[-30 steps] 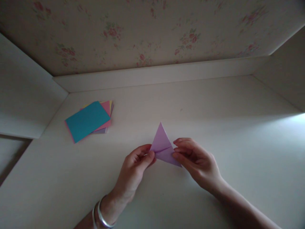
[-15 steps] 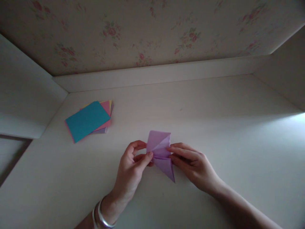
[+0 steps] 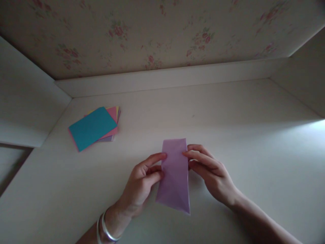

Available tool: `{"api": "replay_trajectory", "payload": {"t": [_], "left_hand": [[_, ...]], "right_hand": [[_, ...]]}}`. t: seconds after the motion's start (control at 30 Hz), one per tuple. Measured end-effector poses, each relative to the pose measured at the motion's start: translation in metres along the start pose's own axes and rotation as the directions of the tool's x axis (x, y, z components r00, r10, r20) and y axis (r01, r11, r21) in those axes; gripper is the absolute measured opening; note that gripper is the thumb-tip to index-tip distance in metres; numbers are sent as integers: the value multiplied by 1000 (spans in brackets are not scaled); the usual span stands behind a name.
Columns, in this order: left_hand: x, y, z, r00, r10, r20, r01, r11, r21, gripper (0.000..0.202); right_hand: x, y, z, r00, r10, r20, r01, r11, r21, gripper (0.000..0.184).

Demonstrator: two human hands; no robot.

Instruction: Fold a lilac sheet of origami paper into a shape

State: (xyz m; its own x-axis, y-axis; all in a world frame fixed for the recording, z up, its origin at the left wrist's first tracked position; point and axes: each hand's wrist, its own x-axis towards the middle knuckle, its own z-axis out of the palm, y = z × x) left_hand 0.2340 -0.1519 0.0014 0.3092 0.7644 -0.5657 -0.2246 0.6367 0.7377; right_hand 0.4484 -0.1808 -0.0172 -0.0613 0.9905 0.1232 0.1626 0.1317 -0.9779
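Observation:
A folded sheet of purple paper [image 3: 175, 173] is held up between my two hands, a long strip with faint creases and a slanted lower edge. My left hand [image 3: 142, 181] grips its left edge, with a finger and the thumb on the near face. On the opposite edge, my right hand [image 3: 212, 169] pinches the paper near its upper part. Some fingertips of both hands are hidden behind the sheet. Silver bangles [image 3: 108, 227] circle my left wrist.
A loose stack of coloured paper [image 3: 92, 128], blue on top with pink, yellow and purple below, lies on the white tabletop [image 3: 228, 115] at left. A raised white ledge [image 3: 162, 79] runs along the back under floral wallpaper [image 3: 175, 30].
The purple paper's flap has been opened or turned, so a long flat strip shows where a pointed, folded shape was. Both hands have shifted their hold along its edges.

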Motion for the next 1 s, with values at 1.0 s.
{"api": "replay_trajectory", "payload": {"t": [1.0], "left_hand": [[20, -9, -25, 824, 557, 99, -303, 287, 909, 58]], "right_hand": [[7, -5, -30, 886, -19, 463, 192, 924, -330, 46]]}}
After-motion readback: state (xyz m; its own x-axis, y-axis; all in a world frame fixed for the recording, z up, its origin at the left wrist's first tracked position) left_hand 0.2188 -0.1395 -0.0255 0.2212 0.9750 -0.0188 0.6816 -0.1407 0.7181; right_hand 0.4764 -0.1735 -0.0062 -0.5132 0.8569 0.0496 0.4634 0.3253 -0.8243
